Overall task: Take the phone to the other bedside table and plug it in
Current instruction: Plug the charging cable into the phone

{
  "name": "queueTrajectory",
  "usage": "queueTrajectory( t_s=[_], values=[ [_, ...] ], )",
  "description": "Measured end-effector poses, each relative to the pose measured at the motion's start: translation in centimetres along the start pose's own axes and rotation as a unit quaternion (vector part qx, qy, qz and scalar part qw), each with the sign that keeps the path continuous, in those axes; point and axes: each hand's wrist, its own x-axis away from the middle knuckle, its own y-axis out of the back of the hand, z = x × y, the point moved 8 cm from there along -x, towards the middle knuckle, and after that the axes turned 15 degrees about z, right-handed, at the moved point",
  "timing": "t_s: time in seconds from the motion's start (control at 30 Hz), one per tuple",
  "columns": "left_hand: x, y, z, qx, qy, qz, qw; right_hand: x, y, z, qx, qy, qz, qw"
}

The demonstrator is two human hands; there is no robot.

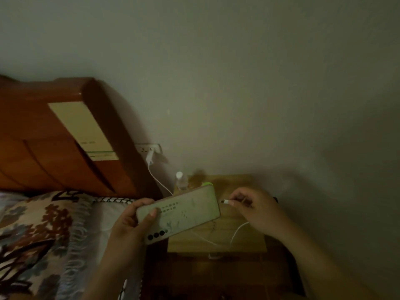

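**Plug lined up with the phone above the bedside bench**

We've got the phone (178, 214) in our left hand (129, 226), wrapped around the camera end, thumb pressed flat on the back cover. It's off the surface, hovering over the near-left corner of the bench (249, 239), back facing up at us. That grip leaves the far end free, which we judge is where the port sits. Our right hand (259, 211) pinches the white connector (225, 201) between thumb and fingertips, tip aimed at that free end and just short of it, not yet in.

The phone's long axis runs from the lenses, near us on the left, up and away to the right, pointing toward the plug. The cable (237, 231) loops slack across the bench, and the charger (149, 158) sits in the wall socket (149, 148) beside the headboard (65, 137). A small bottle (180, 180) stands at the far-left corner.
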Motion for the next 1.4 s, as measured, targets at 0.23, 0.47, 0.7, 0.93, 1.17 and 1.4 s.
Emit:
queueTrajectory(
  t_s=[0.23,0.47,0.7,0.93,1.17,1.4],
  values=[
    [-1.6,-2.1,-2.2,-0.012,-0.013,0.047,0.999,0.8,1.4,-0.7,-0.032,-0.008,-0.034,0.999],
    [-2.7,-2.7,-2.8,-0.002,-0.016,0.084,0.996,1.8,1.9,-0.3,-0.031,-0.009,-0.057,0.998],
    [-3.5,-2.1,-2.9,-0.017,-0.011,0.126,0.992,3.0,1.2,0.4,-0.056,-0.014,-0.08,0.995],
    [-3.9,-1.0,-3.1,-0.019,-0.021,0.141,0.99,3.3,0.6,1.3,-0.075,-0.023,-0.106,0.991],
    [-3.9,-0.6,-3.6,-0.011,-0.025,0.155,0.988,3.3,0.3,2.5,-0.074,-0.025,-0.114,0.99],
    [-3.6,0.0,-3.8,-0.01,-0.023,0.164,0.986,3.1,0.1,3.4,-0.059,-0.028,-0.101,0.993]
  ],
)
